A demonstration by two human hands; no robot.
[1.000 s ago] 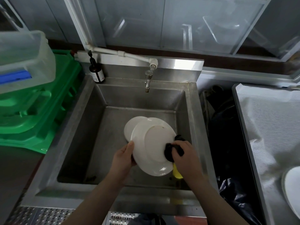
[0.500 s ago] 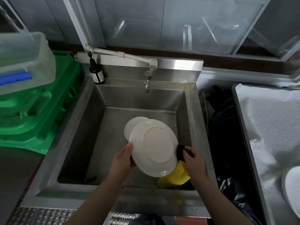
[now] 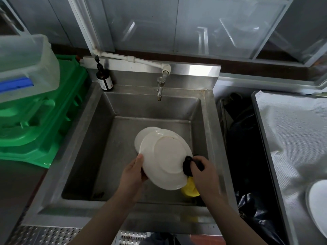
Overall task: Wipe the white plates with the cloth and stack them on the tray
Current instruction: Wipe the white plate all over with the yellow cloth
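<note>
Plate in hand: white plate [image 3: 165, 159] held over the sink [image 3: 85, 138], tilted, what looks like its underside facing me, low edge toward me.
Left hand: my left hand [image 3: 132, 175] is clamped on the plate's left rim, thumb on the face I see, other fingers hidden behind it.
Right hand: my right hand [image 3: 203, 172] is closed around the cloth [image 3: 188, 166], dark wad pressed on the plate's right rim; a yellow part hangs below the plate edge.
Hands: apart, one on each side of the plate, plate between them.
Second plate: another white plate [image 3: 144, 136] sits behind and left of the held one, partly covered. Can't tell if it lies flat on the sink floor or leans.
Tray: tray [image 3: 256, 121] lined with white fabric is to my right, past a gap with a dark bag [image 3: 256, 183]. One plate on tray [image 3: 318, 206] already, at the near right edge of view.
Step, my read: wiping the rim, not yet ready to stack.
Key relation: tray is well to the right of both hands, so the plate has to cross the sink's right wall and the gap. Right hand is nearer the tray but busy with cloth; left hand has the only real hold on the plate.
Next move needs: either a left-hand reach across my body, or a handover to the right.
Risk: a wet rim in a one-hand pinch could slip during the crossing.
</note>
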